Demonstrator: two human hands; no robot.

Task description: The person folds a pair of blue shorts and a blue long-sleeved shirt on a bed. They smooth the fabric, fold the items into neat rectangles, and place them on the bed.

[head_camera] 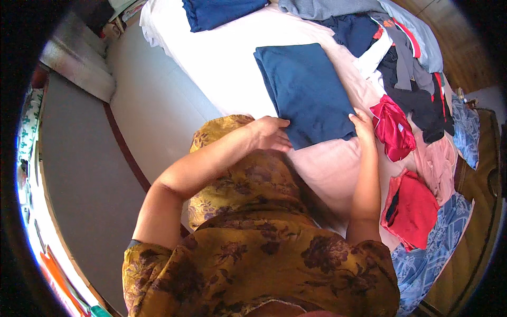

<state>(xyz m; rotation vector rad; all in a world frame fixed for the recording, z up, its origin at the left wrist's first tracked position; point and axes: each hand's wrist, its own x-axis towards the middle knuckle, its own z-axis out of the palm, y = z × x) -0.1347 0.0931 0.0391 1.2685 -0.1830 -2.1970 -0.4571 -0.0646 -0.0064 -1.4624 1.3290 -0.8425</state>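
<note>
A dark blue cloth (311, 93), folded to a rough rectangle, lies on the pale pink bed sheet (328, 166) before me. My left hand (273, 132) is at its near left corner, with the thumb on top and the fingers at the edge below. At the near right corner my right hand (362, 123) grips the edge, its thumb above and part of the fingers hidden. A shiny crimson cloth (393, 128) lies just right of my right hand.
A folded navy cloth (225, 12) rests at the bed's far side. Heaped garments (408, 67) in grey, black and white spread along the right. Nearer are a red folded cloth (416, 210), a pink cloth (435, 162) and blue patterned fabric (427, 253). Pale floor (150, 99) runs along the left.
</note>
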